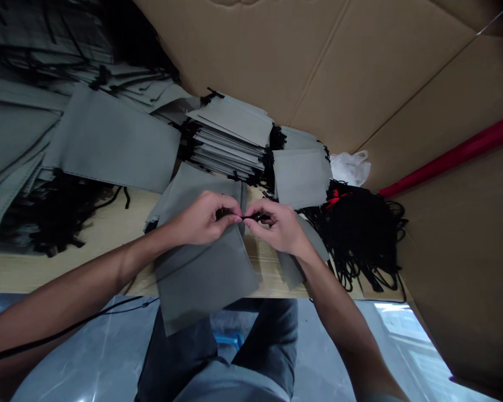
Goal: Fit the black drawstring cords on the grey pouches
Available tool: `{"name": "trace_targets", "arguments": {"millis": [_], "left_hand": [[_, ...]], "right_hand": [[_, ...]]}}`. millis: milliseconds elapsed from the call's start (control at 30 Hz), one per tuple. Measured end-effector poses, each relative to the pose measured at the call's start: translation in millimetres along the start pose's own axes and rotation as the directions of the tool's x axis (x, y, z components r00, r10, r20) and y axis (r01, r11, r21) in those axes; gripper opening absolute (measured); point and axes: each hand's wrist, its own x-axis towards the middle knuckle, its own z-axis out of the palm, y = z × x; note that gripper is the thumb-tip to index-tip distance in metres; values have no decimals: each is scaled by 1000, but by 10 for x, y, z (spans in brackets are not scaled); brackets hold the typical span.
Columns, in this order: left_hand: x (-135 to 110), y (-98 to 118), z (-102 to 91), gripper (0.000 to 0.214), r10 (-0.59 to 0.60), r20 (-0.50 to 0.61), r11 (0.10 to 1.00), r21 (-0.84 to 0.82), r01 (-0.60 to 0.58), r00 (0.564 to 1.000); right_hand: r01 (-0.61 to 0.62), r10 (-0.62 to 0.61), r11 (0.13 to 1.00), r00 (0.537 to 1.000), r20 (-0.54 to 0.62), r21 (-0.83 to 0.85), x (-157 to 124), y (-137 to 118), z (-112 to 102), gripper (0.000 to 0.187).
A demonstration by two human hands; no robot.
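Observation:
My left hand [205, 219] and my right hand [279, 226] meet over a grey fabric pouch [201, 268] that lies on the wooden table edge [109, 229]. Both hands pinch a short black cord [248, 216] stretched between their fingertips, above the pouch's top edge. The pouch hangs partly over the table's front edge, above my lap.
A stack of grey pouches [230, 139] stands behind my hands, with a smaller stack [302, 176] to its right. A heap of black cords [360, 234] lies at the right, more pouches and cords [46, 167] at the left. Cardboard walls [360, 72] and a red bar [456, 153] close the back and right.

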Motion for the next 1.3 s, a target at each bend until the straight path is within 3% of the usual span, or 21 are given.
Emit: {"name": "trace_targets", "arguments": {"millis": [100, 300, 533, 667, 833, 1033, 1233, 1300], "left_hand": [[3, 8, -17, 18, 16, 23, 997, -77, -15, 1000], [-18, 54, -94, 28, 6, 124, 910, -412, 46, 992], [-3, 58, -74, 27, -36, 155, 932, -352, 89, 987], [10, 15, 36, 25, -89, 83, 922, -370, 114, 993], [25, -5, 149, 37, -95, -121, 847, -531, 16, 988], [23, 38, 138, 27, -106, -148, 872, -488, 20, 983], [-4, 28, 138, 22, -83, -244, 910, -413, -26, 966], [-11, 20, 135, 20, -66, -251, 923, -384, -37, 966]], "right_hand": [[-26, 27, 996, 1000, -9, 85, -3, 29, 24, 11], [-25, 19, 925, 1000, 18, 379, 40, 11, 46, 21], [-40, 39, 926, 999, 11, 376, 29, 51, 11, 31], [-15, 48, 928, 996, -79, 372, 24, 77, 28, 27], [-8, 66, 956, 979, -192, 292, 24, 99, 43, 30], [-25, 77, 983, 956, -285, 182, -19, 77, 105, 38], [52, -87, 990, 955, -284, -127, -50, -106, 82, 10], [100, -150, 975, 955, -257, -196, -47, -132, 66, 8]]}}
